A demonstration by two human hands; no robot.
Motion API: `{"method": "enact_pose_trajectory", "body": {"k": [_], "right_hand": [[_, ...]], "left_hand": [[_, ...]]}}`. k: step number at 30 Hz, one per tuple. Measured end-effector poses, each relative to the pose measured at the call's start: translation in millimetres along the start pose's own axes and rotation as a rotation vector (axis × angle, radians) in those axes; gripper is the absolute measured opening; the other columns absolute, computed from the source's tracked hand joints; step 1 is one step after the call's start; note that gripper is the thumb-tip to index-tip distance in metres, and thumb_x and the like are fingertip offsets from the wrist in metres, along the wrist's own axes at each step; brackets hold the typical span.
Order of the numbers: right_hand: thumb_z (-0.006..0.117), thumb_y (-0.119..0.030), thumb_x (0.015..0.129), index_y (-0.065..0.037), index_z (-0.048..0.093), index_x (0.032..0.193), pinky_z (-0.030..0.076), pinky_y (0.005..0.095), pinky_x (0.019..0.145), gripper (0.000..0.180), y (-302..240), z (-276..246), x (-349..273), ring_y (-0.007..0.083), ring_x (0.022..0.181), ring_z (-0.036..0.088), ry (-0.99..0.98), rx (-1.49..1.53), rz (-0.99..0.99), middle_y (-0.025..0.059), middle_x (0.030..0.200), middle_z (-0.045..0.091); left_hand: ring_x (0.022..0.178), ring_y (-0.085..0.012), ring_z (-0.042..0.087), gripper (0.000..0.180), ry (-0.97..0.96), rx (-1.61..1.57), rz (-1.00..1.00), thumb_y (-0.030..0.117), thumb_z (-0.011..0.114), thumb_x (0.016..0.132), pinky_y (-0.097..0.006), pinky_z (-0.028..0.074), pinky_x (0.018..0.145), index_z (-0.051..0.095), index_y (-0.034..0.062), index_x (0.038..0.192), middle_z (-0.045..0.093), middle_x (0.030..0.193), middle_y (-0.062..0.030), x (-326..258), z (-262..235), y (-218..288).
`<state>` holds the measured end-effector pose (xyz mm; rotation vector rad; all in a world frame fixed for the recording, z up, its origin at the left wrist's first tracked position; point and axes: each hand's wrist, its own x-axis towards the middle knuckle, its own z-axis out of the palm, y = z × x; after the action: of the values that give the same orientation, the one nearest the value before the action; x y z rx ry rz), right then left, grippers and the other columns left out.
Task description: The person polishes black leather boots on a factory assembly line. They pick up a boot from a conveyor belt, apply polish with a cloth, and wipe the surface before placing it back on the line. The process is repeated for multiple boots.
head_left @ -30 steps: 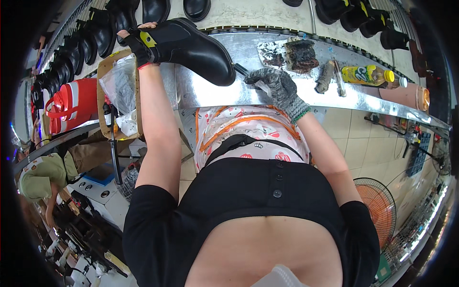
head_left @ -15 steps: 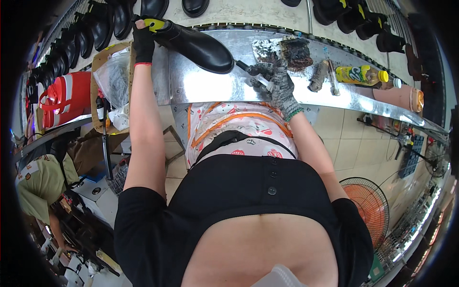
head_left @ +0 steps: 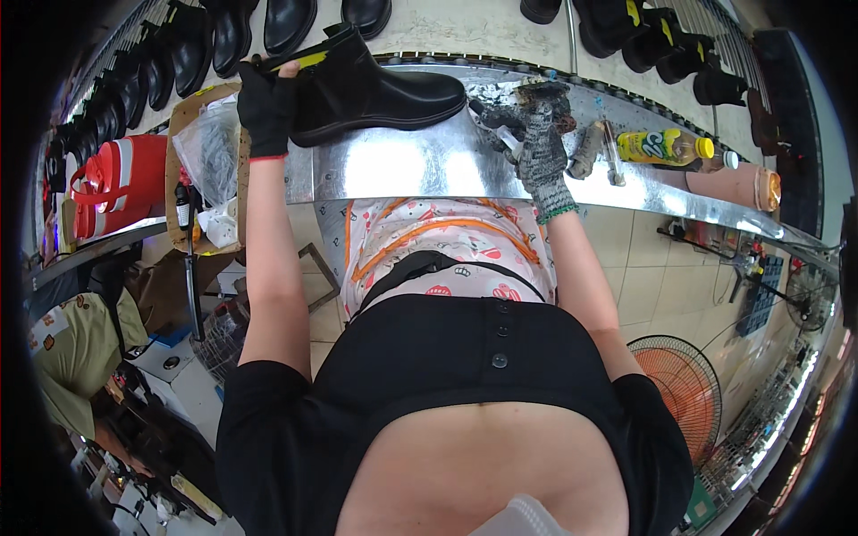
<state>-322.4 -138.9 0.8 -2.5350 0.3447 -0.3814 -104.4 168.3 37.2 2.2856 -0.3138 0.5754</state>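
Observation:
A black leather ankle boot (head_left: 384, 96) with a yellow lining is held over the metal worktop (head_left: 393, 170), its toe pointing right. My left hand (head_left: 266, 109), in a black fingerless glove, is closed on the boot's upper opening. Near the toe, my right hand (head_left: 541, 147), in a grey knitted glove with blackened fingers, grips a slim tool (head_left: 508, 138) with a pale part; its dark end reaches the boot's toe edge or close to it. The tool's exact kind is not clear. Behind that hand lies a black-stained block (head_left: 547, 92) on a smeared sheet (head_left: 490, 92).
Right of my hand lie a stained grey roll (head_left: 586, 150), a clear tube (head_left: 613, 152) and a yellow drink bottle (head_left: 657, 146). A cardboard box (head_left: 179, 121) and red bag (head_left: 125, 183) stand left. More black boots (head_left: 286, 25) line the far belt. A fan (head_left: 675, 389) stands lower right.
The boot has turned from slanting, toe toward me, to nearly level and side-on, its sole edge toward me. My left hand has moved down slightly; my right hand has shifted slightly right.

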Motion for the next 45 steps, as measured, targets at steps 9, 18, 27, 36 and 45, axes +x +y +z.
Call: {"method": "enact_pose_trajectory", "body": {"k": [9,18,27,36,45], "right_hand": [[0.059,-0.027,0.084,-0.001,0.051,0.117,0.046,0.0442,0.082,0.043,-11,-8,9,0.0372,0.091,0.058,0.052,-0.056,-0.14,0.0202,0.098,0.061],[0.04,-0.034,0.093,-0.011,0.066,0.099,0.045,0.0435,0.077,0.036,-30,-16,9,0.0351,0.084,0.059,0.041,0.094,-0.045,0.0158,0.087,0.065],[0.03,-0.039,0.096,-0.013,0.069,0.092,0.046,0.0371,0.072,0.047,-40,-24,4,0.0277,0.076,0.061,-0.009,0.275,-0.01,0.0112,0.084,0.066],[0.037,-0.032,0.094,-0.014,0.069,0.091,0.047,0.0383,0.07,0.037,-38,-16,-7,0.0285,0.073,0.061,0.0,0.363,-0.141,0.0096,0.079,0.065],[0.042,-0.024,0.093,-0.01,0.068,0.098,0.048,0.0372,0.073,0.03,-52,-18,-34,0.0278,0.08,0.063,-0.135,0.447,-0.112,0.0118,0.09,0.067]], "left_hand": [[0.067,-0.0249,0.062,0.064,-0.015,0.059,-0.018,0.051,0.08,0.059,-0.035,0.049,0.062,0.048,0.0066,0.093,0.059,0.074,-0.0073,-50,-33,63],[0.06,-0.0139,0.058,0.066,-0.254,-0.053,-0.223,0.039,0.086,0.055,-0.028,0.048,0.057,0.048,0.0055,0.098,0.058,0.069,-0.0048,-82,-56,114],[0.051,-0.0074,0.053,0.055,-0.452,-0.325,-0.292,0.024,0.083,0.064,-0.022,0.041,0.047,0.045,0.0055,0.098,0.057,0.06,-0.0033,-100,-56,124],[0.055,-0.006,0.054,0.055,-0.454,-0.411,-0.378,0.021,0.082,0.066,-0.019,0.041,0.049,0.042,0.0053,0.1,0.058,0.063,-0.004,-114,-54,119],[0.071,-0.0147,0.061,0.066,-0.466,-0.764,-0.719,0.003,0.075,0.068,-0.023,0.052,0.061,0.035,0.0002,0.121,0.06,0.089,-0.0109,-139,-58,110]]}}
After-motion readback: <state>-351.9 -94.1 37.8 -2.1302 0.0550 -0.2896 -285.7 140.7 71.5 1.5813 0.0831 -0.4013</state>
